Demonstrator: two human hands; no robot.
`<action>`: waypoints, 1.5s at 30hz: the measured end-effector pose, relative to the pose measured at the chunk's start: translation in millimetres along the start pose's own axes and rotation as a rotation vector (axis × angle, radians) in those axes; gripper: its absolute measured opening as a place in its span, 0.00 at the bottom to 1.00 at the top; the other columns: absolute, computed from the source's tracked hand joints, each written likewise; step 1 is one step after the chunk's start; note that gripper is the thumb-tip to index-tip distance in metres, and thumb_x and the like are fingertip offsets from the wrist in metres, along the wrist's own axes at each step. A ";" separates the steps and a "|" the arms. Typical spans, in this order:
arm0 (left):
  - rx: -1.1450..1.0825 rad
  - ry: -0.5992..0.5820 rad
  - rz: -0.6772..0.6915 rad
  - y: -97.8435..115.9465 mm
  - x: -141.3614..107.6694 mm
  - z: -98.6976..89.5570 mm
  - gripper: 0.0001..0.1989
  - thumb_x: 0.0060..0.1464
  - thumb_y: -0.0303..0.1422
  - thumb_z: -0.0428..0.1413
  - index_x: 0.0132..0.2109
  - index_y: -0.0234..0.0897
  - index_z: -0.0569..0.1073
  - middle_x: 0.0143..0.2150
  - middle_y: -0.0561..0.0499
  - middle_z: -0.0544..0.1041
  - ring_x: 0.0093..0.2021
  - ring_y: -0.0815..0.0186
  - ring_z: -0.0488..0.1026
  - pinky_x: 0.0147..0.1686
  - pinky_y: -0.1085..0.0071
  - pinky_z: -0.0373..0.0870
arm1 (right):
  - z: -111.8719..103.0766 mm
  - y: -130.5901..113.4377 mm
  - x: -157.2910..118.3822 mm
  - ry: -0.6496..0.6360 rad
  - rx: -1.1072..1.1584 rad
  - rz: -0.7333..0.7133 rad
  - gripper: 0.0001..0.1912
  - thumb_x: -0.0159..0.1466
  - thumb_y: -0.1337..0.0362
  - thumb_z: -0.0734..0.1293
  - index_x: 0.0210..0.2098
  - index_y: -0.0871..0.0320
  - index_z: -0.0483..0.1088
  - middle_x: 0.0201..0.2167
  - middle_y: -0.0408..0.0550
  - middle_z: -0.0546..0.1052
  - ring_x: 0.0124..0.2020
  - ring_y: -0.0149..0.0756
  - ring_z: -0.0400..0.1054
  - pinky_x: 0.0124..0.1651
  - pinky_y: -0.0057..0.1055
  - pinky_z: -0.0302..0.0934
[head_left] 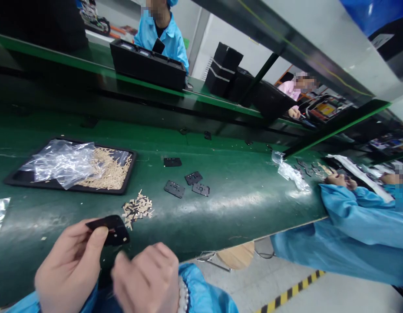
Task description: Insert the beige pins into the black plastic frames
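My left hand point(69, 263) pinches a flat black plastic part point(115, 230) between thumb and fingers, above the green table's near edge. Just right of that part is my right hand point(149, 278), its fingers curled and slightly blurred; whether anything is between them is hidden. Behind the black part lies a loose pile of small tan and black strips point(138, 209). A black tray point(131, 171) farther left holds many tan strips point(108, 171) and crumpled clear plastic bags point(66, 163). Several black plates point(174, 188) lie flat on the table, right of the tray.
A piece of clear film point(0, 213) lies at the left edge of the green table point(237, 182). Plastic wrap point(289, 171) lies on the right, near another person's hands point(341, 179) and blue sleeves. Black boxes point(147, 65) stand on the shelf behind, with more people beyond.
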State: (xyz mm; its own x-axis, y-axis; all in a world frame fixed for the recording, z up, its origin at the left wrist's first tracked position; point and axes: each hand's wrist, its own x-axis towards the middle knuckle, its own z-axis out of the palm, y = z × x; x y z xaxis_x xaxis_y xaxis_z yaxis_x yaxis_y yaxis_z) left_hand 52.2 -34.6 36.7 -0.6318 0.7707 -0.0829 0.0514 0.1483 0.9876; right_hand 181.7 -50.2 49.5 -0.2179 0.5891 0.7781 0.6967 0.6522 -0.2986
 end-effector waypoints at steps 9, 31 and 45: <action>-0.287 -0.388 -0.783 38.2 15.7 23.1 0.31 0.12 0.38 0.76 0.34 0.39 0.83 0.33 0.48 0.83 0.27 0.65 0.75 0.22 0.74 0.74 | -22.1 58.7 25.8 -0.199 0.266 -0.079 0.12 0.73 0.67 0.63 0.42 0.52 0.79 0.48 0.48 0.81 0.49 0.35 0.72 0.52 0.32 0.69; 0.154 -0.760 0.532 13.7 24.7 5.5 0.12 0.58 0.39 0.56 0.27 0.47 0.77 0.25 0.53 0.79 0.28 0.65 0.79 0.30 0.79 0.74 | 0.7 48.0 8.9 -0.383 1.379 1.207 0.20 0.46 0.56 0.83 0.22 0.58 0.70 0.20 0.36 0.71 0.14 0.21 0.59 0.15 0.20 0.52; 0.390 -0.919 0.685 8.4 34.8 -9.2 0.15 0.63 0.38 0.50 0.31 0.49 0.78 0.30 0.51 0.80 0.35 0.59 0.76 0.34 0.71 0.71 | -2.3 54.5 6.7 -0.548 1.427 1.265 0.25 0.42 0.50 0.83 0.20 0.59 0.69 0.18 0.36 0.72 0.16 0.24 0.65 0.21 0.23 0.63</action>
State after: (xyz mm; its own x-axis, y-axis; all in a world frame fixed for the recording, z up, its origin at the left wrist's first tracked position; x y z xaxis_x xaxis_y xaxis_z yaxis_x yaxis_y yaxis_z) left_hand 23.5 -12.3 43.4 0.3943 0.8919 0.2213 0.4903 -0.4078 0.7703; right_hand 219.8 -11.8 39.7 -0.4696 0.8169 -0.3348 -0.2987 -0.5039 -0.8105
